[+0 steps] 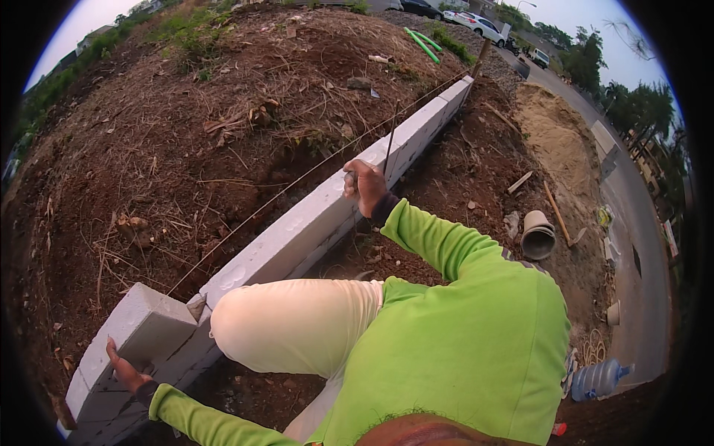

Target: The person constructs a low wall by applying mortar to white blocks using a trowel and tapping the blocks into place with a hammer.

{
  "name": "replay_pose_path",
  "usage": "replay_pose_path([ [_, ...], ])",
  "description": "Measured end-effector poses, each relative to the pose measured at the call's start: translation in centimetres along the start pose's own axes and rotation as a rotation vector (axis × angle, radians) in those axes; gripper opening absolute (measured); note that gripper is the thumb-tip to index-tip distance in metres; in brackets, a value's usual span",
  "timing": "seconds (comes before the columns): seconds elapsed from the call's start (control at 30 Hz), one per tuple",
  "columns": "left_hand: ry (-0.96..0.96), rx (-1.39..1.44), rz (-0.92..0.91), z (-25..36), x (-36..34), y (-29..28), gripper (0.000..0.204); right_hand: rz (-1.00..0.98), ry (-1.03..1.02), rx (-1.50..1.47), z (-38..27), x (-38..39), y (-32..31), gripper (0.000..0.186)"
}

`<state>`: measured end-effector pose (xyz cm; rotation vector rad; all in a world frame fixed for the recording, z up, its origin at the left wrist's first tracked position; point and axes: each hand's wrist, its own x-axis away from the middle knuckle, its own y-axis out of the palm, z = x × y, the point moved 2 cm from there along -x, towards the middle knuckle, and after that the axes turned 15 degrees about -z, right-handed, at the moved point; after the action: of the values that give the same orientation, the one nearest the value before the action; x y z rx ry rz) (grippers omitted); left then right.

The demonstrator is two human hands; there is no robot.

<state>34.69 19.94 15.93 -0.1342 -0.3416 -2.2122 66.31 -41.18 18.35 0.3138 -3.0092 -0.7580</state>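
Note:
A low wall of pale lightweight concrete blocks (282, 234) runs from lower left to upper right. At its near left end, a raised block (141, 327) sits on the lower course. My left hand (128, 372) lies against this block's side face, with the fingers stretched out and partly hidden. Farther along the wall, my right hand (364, 187) is closed in a fist over the top edge. Something small and greyish shows at its fingers, too little to name. Just beyond that fist stands a thin dark rod (390, 137). A taut string (297, 181) follows the wall's far side.
Dry grass and red soil (186, 149) lie left of the wall. On the right are stacked buckets (538, 236), a wooden-handled tool (556, 208), a sand heap (558, 134) and a blue water jug (599, 379). A wooden stake (482, 58) stands at the far end.

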Motion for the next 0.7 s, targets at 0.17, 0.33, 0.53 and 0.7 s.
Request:
replay_pose_path([
  [0.17,-0.018,0.003,-0.031,0.5,1.0,0.7,0.068,-0.077,0.031,0.066,0.6,0.2,-0.1,0.025],
  [0.33,-0.028,0.014,-0.015,1.0,1.6,1.3,0.067,-0.133,0.051,0.079,0.4,0.2,0.9,0.039],
  [0.53,-0.071,-0.044,-0.019,-0.3,-0.8,-1.1,0.073,-0.184,0.069,0.046,0.4,-0.2,1.9,0.042],
  [0.7,-0.035,-0.027,-0.03,-0.1,0.0,-0.4,0.074,-0.213,0.064,0.016,0.4,-0.6,2.5,0.032],
])
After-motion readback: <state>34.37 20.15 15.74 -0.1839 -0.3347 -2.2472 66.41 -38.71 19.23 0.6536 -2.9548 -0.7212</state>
